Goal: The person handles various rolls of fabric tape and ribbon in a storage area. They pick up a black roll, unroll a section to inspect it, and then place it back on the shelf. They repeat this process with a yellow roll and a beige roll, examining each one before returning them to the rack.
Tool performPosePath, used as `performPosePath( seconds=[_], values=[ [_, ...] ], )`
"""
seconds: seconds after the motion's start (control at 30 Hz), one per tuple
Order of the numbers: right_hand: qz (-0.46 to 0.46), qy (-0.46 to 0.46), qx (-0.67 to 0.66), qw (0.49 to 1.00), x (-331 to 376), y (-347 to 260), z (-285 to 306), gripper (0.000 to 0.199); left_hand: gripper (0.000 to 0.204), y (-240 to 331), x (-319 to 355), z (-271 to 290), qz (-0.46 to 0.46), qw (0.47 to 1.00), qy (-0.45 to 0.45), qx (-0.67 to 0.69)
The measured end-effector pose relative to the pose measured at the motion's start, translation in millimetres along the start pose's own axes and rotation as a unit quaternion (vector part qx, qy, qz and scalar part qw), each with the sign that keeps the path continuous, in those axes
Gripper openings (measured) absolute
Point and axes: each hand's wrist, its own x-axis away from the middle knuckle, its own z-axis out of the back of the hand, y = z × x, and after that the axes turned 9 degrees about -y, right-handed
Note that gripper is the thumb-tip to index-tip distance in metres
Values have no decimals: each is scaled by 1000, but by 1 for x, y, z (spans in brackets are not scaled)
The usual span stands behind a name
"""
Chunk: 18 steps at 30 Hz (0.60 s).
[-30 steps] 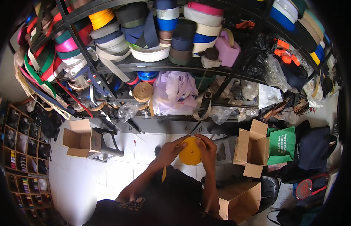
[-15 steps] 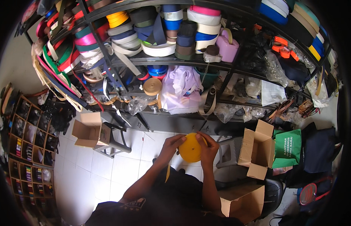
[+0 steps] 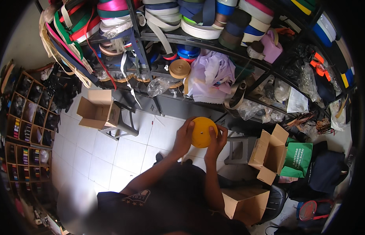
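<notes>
At far left, a wooden cubby shelf (image 3: pixel 23 129) is standing against the wall, small items filling its compartments. Next over, an open cardboard box (image 3: pixel 97 109) is sitting on a grey stool (image 3: pixel 121 125) on the white tiled floor (image 3: pixel 96 156). Centre frame, you are holding a yellow webbing roll (image 3: pixel 203 132) up in front of you, between both hands, just below the metal rack (image 3: pixel 198 43). Your left hand (image 3: pixel 184 137) is clamping the roll's left edge, fingers curled around the rim. Your right hand (image 3: pixel 217 141) is gripping the right edge, fingers wrapping over the face. Above, the rack is carrying stacked webbing rolls in many colours, a tan roll (image 3: pixel 179 68) and a lilac cloth bundle (image 3: pixel 212 74) sitting on the lower shelf. Right of your hands, a second grey stool (image 3: pixel 238 150) is standing beside an open cardboard box (image 3: pixel 268 152). A green bag (image 3: pixel 298 159) is leaning just past it. Lower right, another open box (image 3: pixel 241 203) is sitting beside your right forearm.
</notes>
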Motion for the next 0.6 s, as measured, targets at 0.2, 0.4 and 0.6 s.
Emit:
performPosePath(
  seconds=[0.2,0.4,0.6],
  values=[
    [-107,-229,71,965,-14,-15,-6,26,36,10,-7,54,52,983,-172,-44],
    [-56,-25,42,997,1,4,-50,24,32,-5,-9,62,63,995,-51,50],
    [-19,-33,48,998,16,18,-75,22,31,-17,-12,91,58,998,-12,16]
  ],
)
